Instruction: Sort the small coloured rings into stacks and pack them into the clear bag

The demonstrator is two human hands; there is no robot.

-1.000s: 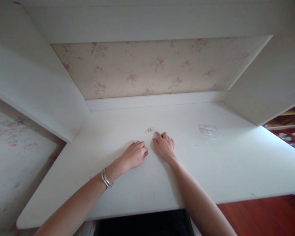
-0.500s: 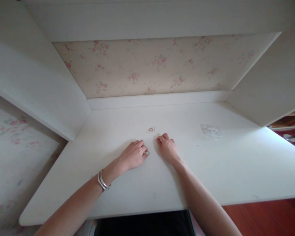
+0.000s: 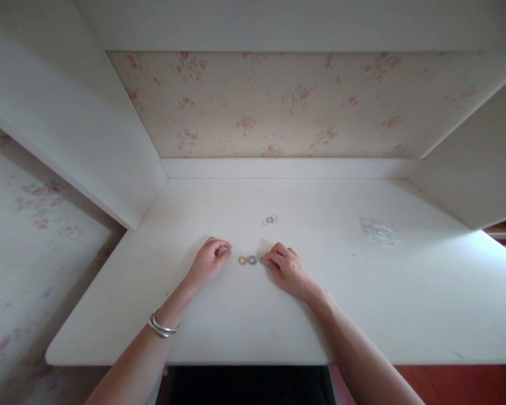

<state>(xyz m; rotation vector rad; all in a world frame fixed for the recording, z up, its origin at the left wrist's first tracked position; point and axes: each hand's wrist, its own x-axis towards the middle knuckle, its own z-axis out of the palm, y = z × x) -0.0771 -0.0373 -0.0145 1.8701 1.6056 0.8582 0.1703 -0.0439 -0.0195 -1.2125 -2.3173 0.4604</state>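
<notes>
Yellowish ring point(image 3: 242, 260) and bluish-grey ring point(image 3: 252, 260) lie flat, side by side and almost touching, around the middle of the white surface point(image 3: 253, 337), between its near and far edges. In the head view, a greenish ring point(image 3: 261, 260) completes the row on the right, partly covered by the right hand point(image 3: 265, 257). That hand's fingers are drawn narrow and seem to pinch the greenish ring, probably because so small a thing is best steadied by the tips. The left hand point(image 3: 230, 250) rests just beyond the row's left end, fingers curled, thumb and forefinger close; I cannot tell whether they meet or hold anything tiny. Lying flat likely keeps the rings from rolling, and the row's place within both hands' reach probably lets either hand get at it.

Nearer the far edge lies a cluster of thin rings point(image 3: 270, 220), apart from the row, perhaps so the two kinds do not mix. Toward the right end sits a clear plastic bag point(image 3: 378, 230), well away from the hands, likely out of their way.

Counted: three coloured rings, one covered in part; four or five thin ones, overlapping too much to be sure; one bag; two hands.
</notes>
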